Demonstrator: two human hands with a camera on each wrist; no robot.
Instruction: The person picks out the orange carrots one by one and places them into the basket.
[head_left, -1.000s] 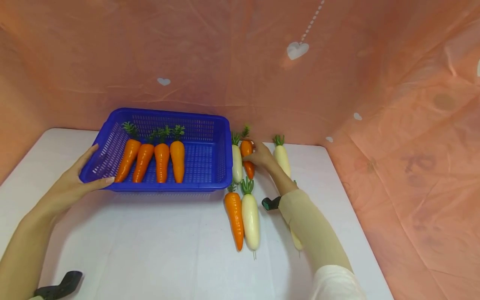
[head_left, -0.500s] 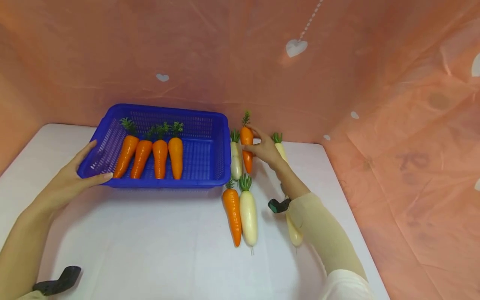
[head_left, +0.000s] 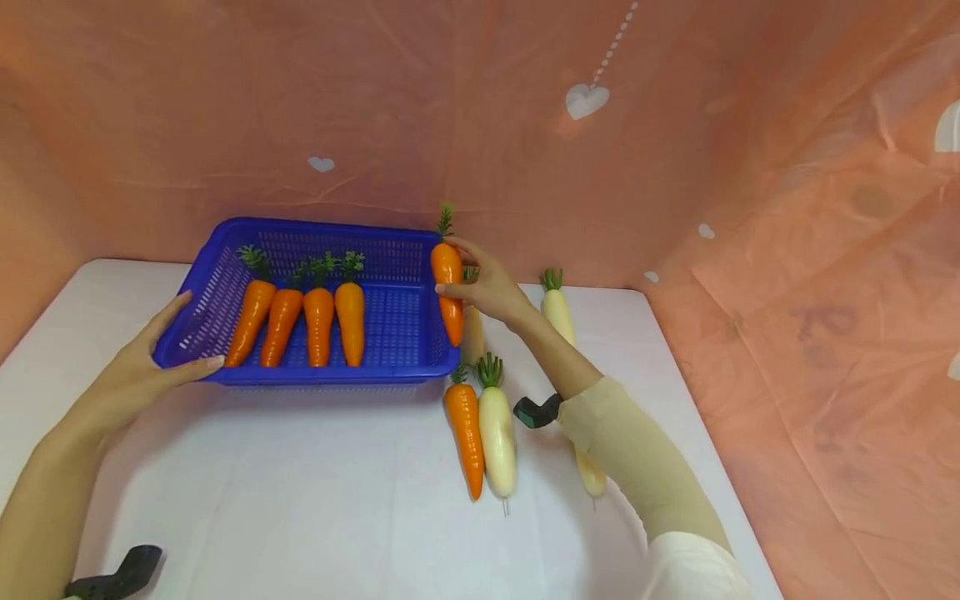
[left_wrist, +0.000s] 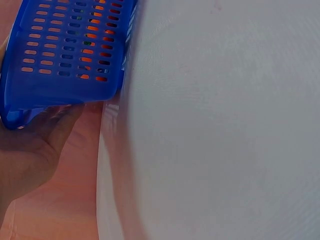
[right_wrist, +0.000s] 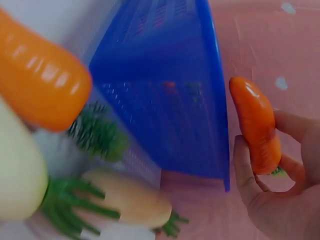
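Note:
A carrot with a green tuft is pinched upright between the thumb and fingers of my right hand, over the right rim of the blue plastic basket. In the right wrist view the held carrot is apart from the basket wall. Several carrots lie side by side in the basket's left half, tufts toward the back. My left hand grips the basket's left front corner, thumb over the rim. In the left wrist view that hand is partly hidden by the basket.
Right of the basket, a carrot and a white radish lie on the white table. Another radish is mostly hidden behind the right hand. More radishes lie farther right, partly under the forearm. Pink cloth hangs behind.
The right hand has lifted the carrot from beside the radish and carried it left to the basket's right rim. The left hand stays on the basket.

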